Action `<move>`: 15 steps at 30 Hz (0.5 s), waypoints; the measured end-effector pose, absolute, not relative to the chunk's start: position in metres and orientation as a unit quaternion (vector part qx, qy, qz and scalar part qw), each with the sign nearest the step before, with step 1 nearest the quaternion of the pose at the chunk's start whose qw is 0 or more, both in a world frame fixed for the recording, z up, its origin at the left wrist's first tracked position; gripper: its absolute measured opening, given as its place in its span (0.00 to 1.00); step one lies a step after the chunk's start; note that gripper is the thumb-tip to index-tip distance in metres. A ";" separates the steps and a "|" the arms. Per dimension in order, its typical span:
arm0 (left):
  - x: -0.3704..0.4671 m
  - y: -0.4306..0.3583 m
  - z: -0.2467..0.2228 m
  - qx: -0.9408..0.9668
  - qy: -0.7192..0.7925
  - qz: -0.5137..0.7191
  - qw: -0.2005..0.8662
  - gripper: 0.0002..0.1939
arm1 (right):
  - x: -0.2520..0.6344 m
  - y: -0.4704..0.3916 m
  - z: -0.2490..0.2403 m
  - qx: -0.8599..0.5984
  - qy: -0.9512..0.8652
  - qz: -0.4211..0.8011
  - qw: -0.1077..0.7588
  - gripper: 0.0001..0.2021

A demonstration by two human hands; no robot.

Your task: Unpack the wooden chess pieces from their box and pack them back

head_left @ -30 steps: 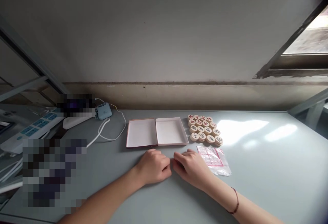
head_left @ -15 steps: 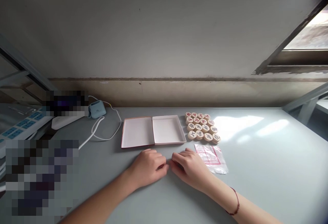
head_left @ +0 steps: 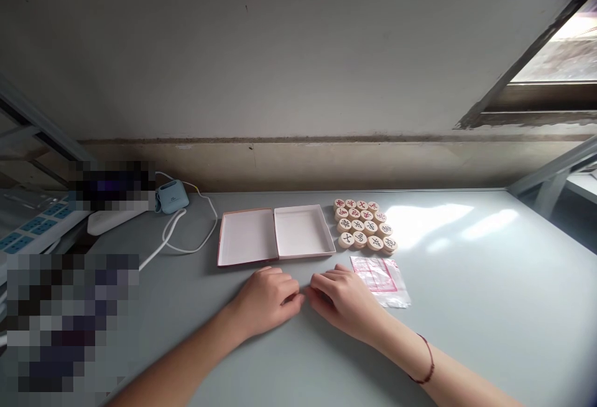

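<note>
"Four rows of pieces (head_left: 357, 225) on the table (head_left: 466, 307), right of the open box (head_left: 303, 233). Why stacked?"

"Saves room, probably; faces up, they're readable."

"And the fists?"

"Left hand (head_left: 267, 301) and right hand (head_left: 349, 302) are loosely clenched, nothing showing inside. The bag (head_left: 379, 278) lies by the right."

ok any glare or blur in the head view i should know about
Head view: strong glare on the desk, right of the wooden discs; window washed out; upper wall dim; top-right corner dark; two areas at left hidden by coarse pixel blocks.
</note>
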State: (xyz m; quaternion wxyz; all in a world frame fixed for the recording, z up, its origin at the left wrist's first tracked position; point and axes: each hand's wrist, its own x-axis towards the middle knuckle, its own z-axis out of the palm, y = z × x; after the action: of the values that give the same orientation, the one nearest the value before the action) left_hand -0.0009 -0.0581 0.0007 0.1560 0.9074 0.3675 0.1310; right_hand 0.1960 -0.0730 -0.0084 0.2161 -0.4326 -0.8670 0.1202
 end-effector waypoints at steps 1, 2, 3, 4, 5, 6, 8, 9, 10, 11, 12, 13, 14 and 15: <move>-0.001 -0.058 0.001 0.907 0.368 0.129 0.156 0.14 | 0.196 -0.073 -0.008 -0.433 -0.867 0.121 0.216 0.14; -0.001 -0.058 0.001 0.907 0.370 0.127 0.156 0.14 | 0.196 -0.073 -0.008 -0.434 -0.867 0.121 0.215 0.14; -0.001 -0.059 0.001 0.907 0.371 0.126 0.156 0.14 | 0.196 -0.074 -0.008 -0.435 -0.866 0.122 0.214 0.14; -0.001 -0.059 0.001 0.906 0.372 0.125 0.157 0.14 | 0.196 -0.074 -0.008 -0.436 -0.866 0.122 0.213 0.14; -0.001 -0.059 0.001 0.906 0.372 0.125 0.158 0.14 | 0.196 -0.074 -0.009 -0.436 -0.866 0.122 0.211 0.14; -0.002 -0.059 0.001 0.906 0.371 0.125 0.159 0.13 | 0.196 -0.074 -0.009 -0.437 -0.866 0.122 0.209 0.14; -0.002 -0.059 0.001 0.907 0.368 0.127 0.161 0.13 | 0.197 -0.074 -0.009 -0.437 -0.867 0.121 0.207 0.14; -0.002 -0.059 0.001 0.906 0.369 0.129 0.161 0.13 | 0.197 -0.074 -0.009 -0.437 -0.867 0.121 0.207 0.14; -0.002 -0.059 0.000 0.906 0.369 0.130 0.161 0.13 | 0.197 -0.073 -0.009 -0.436 -0.867 0.120 0.207 0.14; -0.002 -0.058 0.000 0.906 0.369 0.131 0.161 0.13 | 0.197 -0.073 -0.009 -0.437 -0.867 0.118 0.209 0.14; -0.001 -0.058 0.000 0.906 0.369 0.131 0.160 0.13 | 0.197 -0.073 -0.009 -0.436 -0.867 0.116 0.211 0.14; -0.001 -0.058 0.000 0.906 0.369 0.131 0.159 0.13 | 0.197 -0.074 -0.009 -0.436 -0.867 0.115 0.212 0.14; -0.001 -0.058 0.000 0.907 0.368 0.130 0.159 0.13 | 0.197 -0.074 -0.009 -0.436 -0.867 0.114 0.213 0.14; -0.001 -0.058 0.000 0.907 0.367 0.129 0.159 0.13 | 0.197 -0.074 -0.008 -0.435 -0.868 0.113 0.212 0.14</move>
State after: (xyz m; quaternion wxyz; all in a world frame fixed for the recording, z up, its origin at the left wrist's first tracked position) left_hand -0.0014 -0.0578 0.0005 0.1591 0.9072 0.3674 0.1289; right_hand 0.1969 -0.0738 -0.0083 0.2125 -0.4349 -0.8677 0.1128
